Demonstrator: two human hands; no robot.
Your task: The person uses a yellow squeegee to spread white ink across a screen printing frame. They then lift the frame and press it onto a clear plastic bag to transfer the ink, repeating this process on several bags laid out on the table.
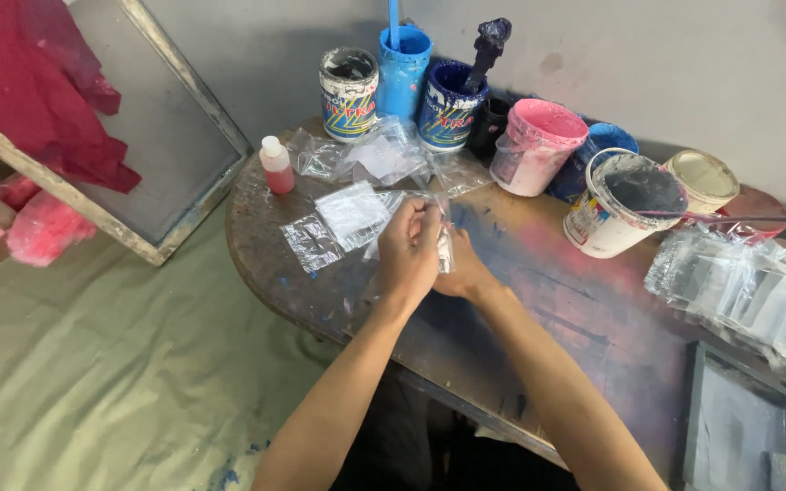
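Note:
Both my hands meet over the middle of a paint-stained round table [539, 300]. My left hand [408, 250] and my right hand [462, 268] together grip one small clear plastic bag [445, 245], held upright between the fingers. Several more clear plastic bags [352, 214] lie flat on the table just left of my hands, and a crumpled heap of them [384, 155] sits behind. A small bottle of red liquid [276, 166] stands at the table's left rim.
Open paint tubs line the back: a dark one [348, 82], blue ones [404, 55], a pink one [539, 145], a white bucket [625, 205]. A stack of clear packets [748, 291] lies right. A framed screen [161, 136] leans left with red cloth [38, 82].

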